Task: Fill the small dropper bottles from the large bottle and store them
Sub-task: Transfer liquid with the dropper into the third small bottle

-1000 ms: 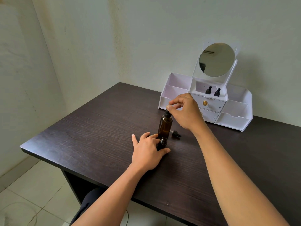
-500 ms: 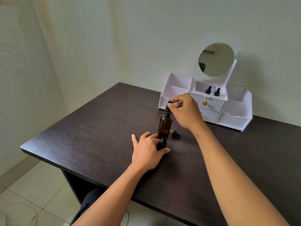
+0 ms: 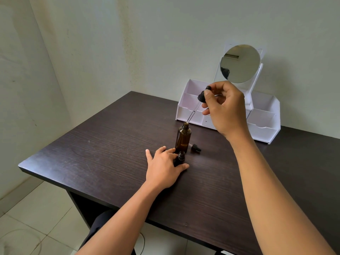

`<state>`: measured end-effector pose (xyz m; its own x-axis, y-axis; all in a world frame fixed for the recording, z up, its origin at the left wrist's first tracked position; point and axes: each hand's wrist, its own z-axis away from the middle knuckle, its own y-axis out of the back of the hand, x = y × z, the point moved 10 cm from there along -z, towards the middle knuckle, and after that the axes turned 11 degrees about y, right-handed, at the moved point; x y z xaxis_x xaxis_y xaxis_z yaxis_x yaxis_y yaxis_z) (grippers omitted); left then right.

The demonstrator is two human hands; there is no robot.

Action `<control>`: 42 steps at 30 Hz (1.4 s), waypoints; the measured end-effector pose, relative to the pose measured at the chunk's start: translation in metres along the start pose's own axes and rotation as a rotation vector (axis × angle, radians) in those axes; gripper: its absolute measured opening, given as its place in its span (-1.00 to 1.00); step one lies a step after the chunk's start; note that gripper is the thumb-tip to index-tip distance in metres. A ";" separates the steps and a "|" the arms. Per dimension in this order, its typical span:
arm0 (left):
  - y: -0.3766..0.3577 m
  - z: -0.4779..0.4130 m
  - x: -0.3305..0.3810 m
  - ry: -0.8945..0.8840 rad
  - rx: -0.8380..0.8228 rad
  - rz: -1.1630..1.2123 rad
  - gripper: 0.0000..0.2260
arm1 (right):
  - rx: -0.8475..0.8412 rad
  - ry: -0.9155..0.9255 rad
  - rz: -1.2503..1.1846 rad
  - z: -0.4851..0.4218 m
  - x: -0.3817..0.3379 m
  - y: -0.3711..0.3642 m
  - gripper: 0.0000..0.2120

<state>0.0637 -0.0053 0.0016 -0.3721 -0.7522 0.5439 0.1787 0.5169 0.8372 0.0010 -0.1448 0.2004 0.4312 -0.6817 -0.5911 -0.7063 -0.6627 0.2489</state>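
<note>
A large amber bottle (image 3: 183, 138) stands uncapped in the middle of the dark table (image 3: 110, 153). My right hand (image 3: 225, 109) pinches the black bulb of its dropper (image 3: 201, 96), lifted clear, the glass tube slanting down with its tip just above the bottle's mouth. In front of the large bottle stands a small dark dropper bottle (image 3: 180, 159), uncapped, held between the thumb and fingers of my left hand (image 3: 163, 167), which rests on the table. A small black dropper cap (image 3: 195, 148) lies on the table just right of the large bottle.
A white desk organiser (image 3: 263, 124) with drawers, open compartments and a round mirror (image 3: 240, 63) stands at the back against the wall; my right hand hides its middle. The table's left and near edges drop to a tiled floor.
My right hand has lifted the dropper up out of the large bottle, from the neck to well above it. The left hand and small bottle have stayed put.
</note>
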 end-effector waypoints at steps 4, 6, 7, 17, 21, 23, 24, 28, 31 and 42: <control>-0.002 -0.002 -0.002 -0.002 0.002 -0.011 -0.56 | -0.027 -0.004 -0.016 0.015 -0.006 0.000 -0.95; -0.002 -0.002 -0.002 0.002 0.002 -0.016 -0.56 | -0.051 -0.026 -0.014 0.026 -0.003 -0.004 -0.95; -0.002 -0.002 -0.002 0.002 0.003 -0.018 -0.56 | -0.066 -0.035 -0.012 0.032 -0.001 -0.007 -0.95; -0.001 -0.001 0.000 0.003 0.019 -0.027 -0.58 | -0.137 -0.112 0.024 0.062 0.019 -0.021 -0.92; -0.003 -0.003 -0.001 0.007 0.022 -0.033 -0.57 | -0.167 -0.082 0.075 0.064 0.018 -0.023 -0.90; -0.003 -0.003 -0.001 0.009 0.024 -0.041 -0.57 | -0.180 -0.074 0.086 0.064 0.018 -0.024 -0.92; -0.003 -0.003 -0.002 0.011 0.025 -0.044 -0.56 | -0.182 -0.072 0.089 0.065 0.018 -0.024 -0.92; -0.003 -0.003 -0.001 0.014 0.021 -0.045 -0.56 | -0.193 -0.072 0.108 0.065 0.019 -0.026 -0.95; -0.002 -0.002 -0.001 0.008 0.019 -0.040 -0.57 | -0.195 -0.067 0.118 0.065 0.019 -0.026 -0.94; -0.002 -0.003 -0.001 0.008 0.013 -0.036 -0.58 | -0.226 -0.097 0.076 0.068 0.026 -0.030 -0.81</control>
<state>0.0662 -0.0072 -0.0007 -0.3703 -0.7739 0.5137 0.1538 0.4943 0.8556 -0.0052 -0.1213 0.1254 0.3182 -0.7063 -0.6323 -0.5863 -0.6708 0.4543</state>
